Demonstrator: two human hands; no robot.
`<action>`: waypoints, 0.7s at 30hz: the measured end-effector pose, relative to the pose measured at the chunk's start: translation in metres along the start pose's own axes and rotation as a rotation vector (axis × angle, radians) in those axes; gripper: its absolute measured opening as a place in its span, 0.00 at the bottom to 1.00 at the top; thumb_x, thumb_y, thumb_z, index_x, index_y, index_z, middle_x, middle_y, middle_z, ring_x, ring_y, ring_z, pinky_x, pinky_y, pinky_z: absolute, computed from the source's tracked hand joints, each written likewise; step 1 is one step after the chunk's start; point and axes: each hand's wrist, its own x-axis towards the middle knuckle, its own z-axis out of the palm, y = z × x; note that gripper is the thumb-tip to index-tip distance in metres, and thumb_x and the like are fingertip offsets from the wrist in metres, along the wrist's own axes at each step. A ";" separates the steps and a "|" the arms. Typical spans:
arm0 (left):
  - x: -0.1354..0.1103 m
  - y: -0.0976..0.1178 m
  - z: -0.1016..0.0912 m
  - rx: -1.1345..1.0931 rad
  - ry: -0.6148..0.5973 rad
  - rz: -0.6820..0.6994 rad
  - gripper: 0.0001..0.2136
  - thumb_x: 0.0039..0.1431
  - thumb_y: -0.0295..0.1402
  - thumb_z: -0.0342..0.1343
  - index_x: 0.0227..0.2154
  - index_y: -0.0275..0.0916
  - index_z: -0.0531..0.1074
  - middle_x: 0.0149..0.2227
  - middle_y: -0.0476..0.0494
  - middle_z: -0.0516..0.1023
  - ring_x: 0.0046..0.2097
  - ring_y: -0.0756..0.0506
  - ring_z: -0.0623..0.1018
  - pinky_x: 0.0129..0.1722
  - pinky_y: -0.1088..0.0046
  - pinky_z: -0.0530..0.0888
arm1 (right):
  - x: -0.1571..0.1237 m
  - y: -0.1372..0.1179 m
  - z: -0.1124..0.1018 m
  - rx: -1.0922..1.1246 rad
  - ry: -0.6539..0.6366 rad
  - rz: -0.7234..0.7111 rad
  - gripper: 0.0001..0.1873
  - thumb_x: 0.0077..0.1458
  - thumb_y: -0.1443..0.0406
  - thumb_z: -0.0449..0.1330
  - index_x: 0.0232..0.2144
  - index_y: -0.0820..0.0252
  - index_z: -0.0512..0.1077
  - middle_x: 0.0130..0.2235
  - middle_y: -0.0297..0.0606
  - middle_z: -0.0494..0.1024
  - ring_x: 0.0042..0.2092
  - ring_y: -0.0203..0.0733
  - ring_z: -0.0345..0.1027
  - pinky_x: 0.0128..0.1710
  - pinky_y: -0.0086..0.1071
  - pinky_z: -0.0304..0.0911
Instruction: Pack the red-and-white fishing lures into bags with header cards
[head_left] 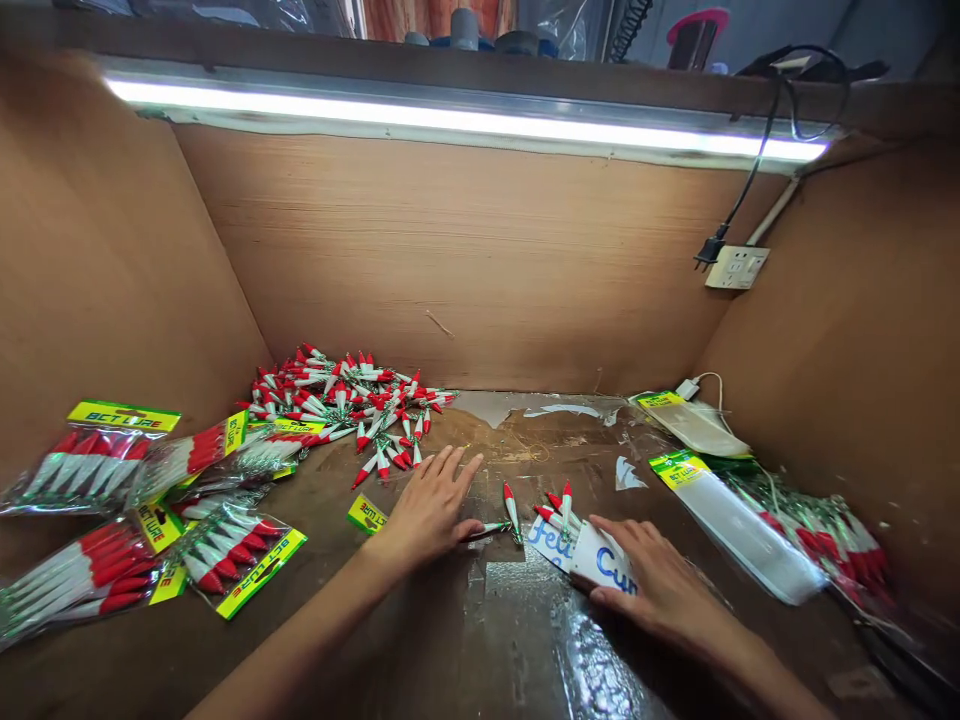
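My left hand (431, 510) is over the middle of the table, its fingers spread. Its thumb meets the end of a red-and-white fishing lure (491, 527), beside another lure (511, 510) that points away from me. My right hand (652, 575) rests at the edge of white paper (604, 560) with blue handwriting, thumb and fingers apart. A few lures (566, 505) lie against the paper's far edge. Left of my left hand is a small yellow-green header card (367, 514). Behind it spreads a heap of loose lures (337, 390).
Filled lure packets (232, 550) overlap on the left. At right lie clear header bags (739, 520) and a bunch of lures (840, 540). A black plug (709, 250) hangs by a wall socket (737, 267). Wooden panels (450, 260) enclose the table under a tube light (465, 122).
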 end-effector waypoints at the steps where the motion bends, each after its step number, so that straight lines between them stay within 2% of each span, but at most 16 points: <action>1: -0.010 0.011 0.003 -0.004 0.055 -0.025 0.31 0.59 0.44 0.60 0.63 0.44 0.60 0.64 0.33 0.64 0.65 0.29 0.62 0.62 0.50 0.57 | -0.008 -0.010 0.006 0.001 0.031 0.050 0.39 0.53 0.47 0.63 0.64 0.48 0.62 0.57 0.48 0.71 0.57 0.63 0.64 0.56 0.55 0.61; 3: -0.032 0.038 0.012 -0.086 0.061 -0.097 0.20 0.67 0.44 0.51 0.58 0.44 0.66 0.54 0.35 0.74 0.55 0.33 0.73 0.53 0.56 0.69 | -0.020 -0.030 0.015 0.058 0.056 0.084 0.39 0.55 0.46 0.60 0.66 0.48 0.59 0.59 0.49 0.69 0.58 0.62 0.63 0.56 0.52 0.62; 4: -0.044 0.052 0.017 -0.139 0.017 -0.098 0.21 0.66 0.47 0.50 0.57 0.43 0.67 0.52 0.35 0.76 0.51 0.34 0.76 0.49 0.58 0.72 | -0.024 -0.038 0.016 0.107 0.042 0.068 0.37 0.58 0.47 0.58 0.66 0.48 0.58 0.60 0.47 0.68 0.58 0.59 0.64 0.56 0.49 0.63; 6: -0.062 0.082 0.030 -0.173 -0.020 -0.130 0.25 0.65 0.50 0.51 0.60 0.44 0.63 0.54 0.36 0.75 0.51 0.35 0.77 0.48 0.59 0.74 | -0.024 -0.048 0.012 0.188 0.020 0.020 0.28 0.63 0.51 0.54 0.64 0.48 0.60 0.59 0.44 0.69 0.55 0.52 0.67 0.54 0.43 0.66; 8: -0.070 0.108 0.045 -0.116 -0.031 -0.183 0.32 0.62 0.53 0.53 0.64 0.44 0.58 0.55 0.35 0.74 0.52 0.33 0.76 0.46 0.57 0.75 | -0.014 -0.046 0.003 0.174 0.076 0.005 0.21 0.66 0.57 0.50 0.59 0.50 0.66 0.57 0.43 0.70 0.53 0.49 0.69 0.53 0.41 0.65; 10: -0.069 0.128 0.063 -0.020 0.008 -0.240 0.41 0.57 0.57 0.56 0.68 0.44 0.53 0.59 0.30 0.70 0.55 0.28 0.73 0.47 0.50 0.74 | 0.001 -0.033 -0.005 0.083 0.158 0.003 0.21 0.63 0.61 0.53 0.57 0.53 0.67 0.57 0.44 0.69 0.55 0.51 0.66 0.56 0.43 0.62; 12: -0.063 0.141 0.080 0.054 0.059 -0.247 0.47 0.52 0.58 0.60 0.69 0.44 0.49 0.64 0.27 0.62 0.59 0.24 0.68 0.50 0.44 0.71 | 0.013 -0.020 -0.006 0.021 0.138 -0.012 0.22 0.59 0.62 0.58 0.56 0.53 0.68 0.56 0.44 0.70 0.56 0.52 0.65 0.56 0.44 0.60; 14: -0.056 0.148 0.093 0.102 0.083 -0.253 0.49 0.51 0.55 0.63 0.70 0.42 0.47 0.67 0.26 0.58 0.61 0.22 0.65 0.52 0.41 0.68 | 0.019 -0.012 -0.001 0.033 0.070 -0.009 0.19 0.58 0.60 0.60 0.52 0.54 0.69 0.51 0.42 0.73 0.52 0.50 0.68 0.52 0.42 0.63; 16: -0.052 0.149 0.096 0.125 0.083 -0.265 0.46 0.52 0.49 0.63 0.70 0.41 0.48 0.67 0.26 0.58 0.61 0.23 0.65 0.54 0.40 0.66 | 0.018 -0.013 0.008 0.082 0.062 0.018 0.15 0.60 0.58 0.58 0.48 0.55 0.68 0.46 0.41 0.74 0.48 0.48 0.70 0.48 0.39 0.64; 21: -0.058 0.128 0.076 0.098 0.035 -0.252 0.36 0.55 0.31 0.56 0.68 0.42 0.55 0.64 0.31 0.62 0.59 0.29 0.68 0.55 0.46 0.66 | 0.007 -0.026 0.015 0.114 0.165 0.031 0.14 0.65 0.57 0.52 0.49 0.57 0.63 0.47 0.43 0.72 0.48 0.48 0.69 0.48 0.39 0.63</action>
